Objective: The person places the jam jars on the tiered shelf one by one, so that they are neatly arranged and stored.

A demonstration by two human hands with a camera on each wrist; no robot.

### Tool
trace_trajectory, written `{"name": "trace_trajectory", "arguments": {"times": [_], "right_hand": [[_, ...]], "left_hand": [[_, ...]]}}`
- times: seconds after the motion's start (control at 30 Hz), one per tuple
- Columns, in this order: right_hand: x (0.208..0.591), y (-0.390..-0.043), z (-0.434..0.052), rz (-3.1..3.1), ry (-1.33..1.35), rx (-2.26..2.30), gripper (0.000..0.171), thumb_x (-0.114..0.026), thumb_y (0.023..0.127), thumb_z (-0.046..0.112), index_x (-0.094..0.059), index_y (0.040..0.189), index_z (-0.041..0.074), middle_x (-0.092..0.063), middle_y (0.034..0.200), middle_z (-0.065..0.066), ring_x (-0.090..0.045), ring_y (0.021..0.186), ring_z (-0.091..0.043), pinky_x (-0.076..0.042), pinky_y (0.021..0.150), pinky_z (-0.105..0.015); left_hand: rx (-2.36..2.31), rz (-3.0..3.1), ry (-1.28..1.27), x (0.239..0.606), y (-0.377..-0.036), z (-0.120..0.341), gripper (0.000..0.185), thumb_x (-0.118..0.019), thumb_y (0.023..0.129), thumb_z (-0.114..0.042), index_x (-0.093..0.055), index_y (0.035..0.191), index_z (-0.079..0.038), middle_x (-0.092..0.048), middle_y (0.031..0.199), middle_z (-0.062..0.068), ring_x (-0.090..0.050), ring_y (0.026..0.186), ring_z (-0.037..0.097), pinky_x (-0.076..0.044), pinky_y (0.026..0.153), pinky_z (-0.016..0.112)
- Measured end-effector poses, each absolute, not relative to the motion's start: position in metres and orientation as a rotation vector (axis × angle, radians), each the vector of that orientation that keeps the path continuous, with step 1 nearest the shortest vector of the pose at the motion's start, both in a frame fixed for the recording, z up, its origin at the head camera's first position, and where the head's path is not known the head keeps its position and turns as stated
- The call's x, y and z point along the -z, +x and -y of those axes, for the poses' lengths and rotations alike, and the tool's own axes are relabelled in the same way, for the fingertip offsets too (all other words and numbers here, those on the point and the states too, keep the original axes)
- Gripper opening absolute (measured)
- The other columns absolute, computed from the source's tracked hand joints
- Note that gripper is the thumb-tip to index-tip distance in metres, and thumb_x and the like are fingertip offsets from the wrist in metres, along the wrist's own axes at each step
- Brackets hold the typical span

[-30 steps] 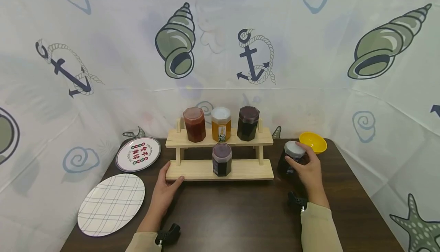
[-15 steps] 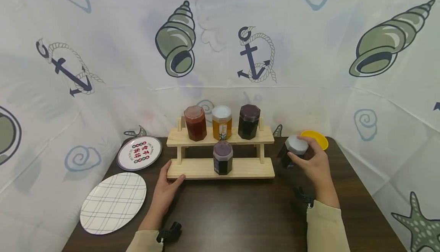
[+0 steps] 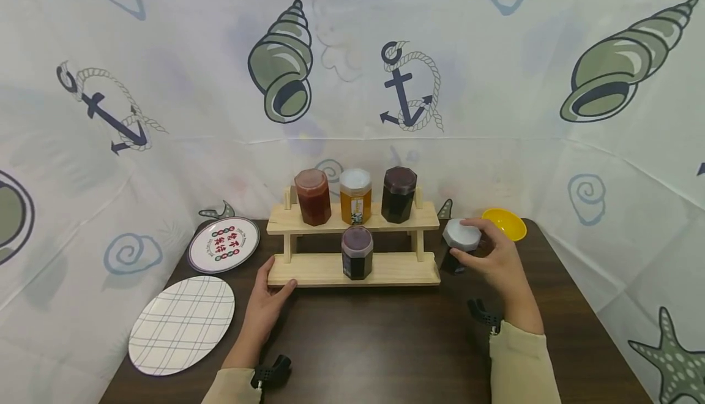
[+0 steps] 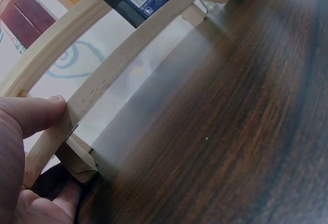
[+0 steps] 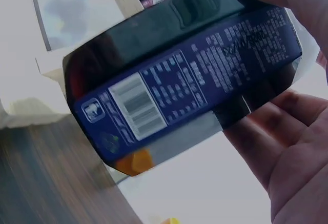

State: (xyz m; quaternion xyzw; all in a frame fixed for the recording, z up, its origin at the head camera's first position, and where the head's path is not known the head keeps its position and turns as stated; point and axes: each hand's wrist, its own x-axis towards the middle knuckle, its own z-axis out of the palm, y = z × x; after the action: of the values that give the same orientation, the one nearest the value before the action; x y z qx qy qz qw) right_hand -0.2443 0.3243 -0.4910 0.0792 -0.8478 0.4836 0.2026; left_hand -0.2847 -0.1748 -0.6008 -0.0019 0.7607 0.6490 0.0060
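Observation:
A two-tier wooden rack [image 3: 308,269] stands on the dark table [image 3: 385,343]. Its top shelf carries a red jar [image 3: 313,197], an amber jar [image 3: 355,196] and a dark jar [image 3: 398,194]; a purple-lidded jar [image 3: 357,252] sits on the lower shelf. My right hand [image 3: 490,257] grips a dark jar with a grey lid [image 3: 460,242] just right of the rack, lifted and tilted; its blue label [image 5: 195,90] fills the right wrist view. My left hand [image 3: 264,300] holds the rack's lower left corner [image 4: 61,126], thumb on top.
A yellow bowl [image 3: 503,223] sits behind my right hand. A patterned round plate [image 3: 223,245] and a checked oval plate [image 3: 182,324] lie at the left. A printed cloth backdrop encloses the table on three sides.
My right hand has lifted the grey-lidded jar off the table and carried it left, closer to the rack's right end. My left hand stays on the rack.

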Motion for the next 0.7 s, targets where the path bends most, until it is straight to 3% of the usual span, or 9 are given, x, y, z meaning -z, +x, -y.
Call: {"name": "trace_trajectory", "arguments": {"times": [0.43,0.7], "right_hand": [[0.495,-0.256,-0.289,2.345,0.435,-1.539,0.062,-0.094,0.083,0.002,-0.068,0.138,0.015,-0.066,0.143,-0.013,-0.069,0.117,-0.005,-0.055,0.100,-0.014],[0.507,-0.264,-0.269,2.350,0.497,-1.566,0.062,-0.095,0.084,0.005,-0.068,0.137,0.018,-0.067,0.139,-0.011,-0.073,0.115,-0.022,-0.059,0.100,-0.024]], "left_hand": [[-2.035,-2.382,-0.001,0.601,-0.286,0.175,0.094,-0.078,0.103,-0.022,-0.019,0.175,-0.017,-0.020,0.180,0.018,-0.031,0.163,0.031,-0.037,0.099,-0.001],[-2.029,-2.388,-0.002,0.601,-0.286,0.175,0.094,-0.079,0.103,-0.023,-0.019,0.175,-0.017,-0.020,0.180,0.017,-0.030,0.164,0.031,-0.037,0.098,-0.001]]}}
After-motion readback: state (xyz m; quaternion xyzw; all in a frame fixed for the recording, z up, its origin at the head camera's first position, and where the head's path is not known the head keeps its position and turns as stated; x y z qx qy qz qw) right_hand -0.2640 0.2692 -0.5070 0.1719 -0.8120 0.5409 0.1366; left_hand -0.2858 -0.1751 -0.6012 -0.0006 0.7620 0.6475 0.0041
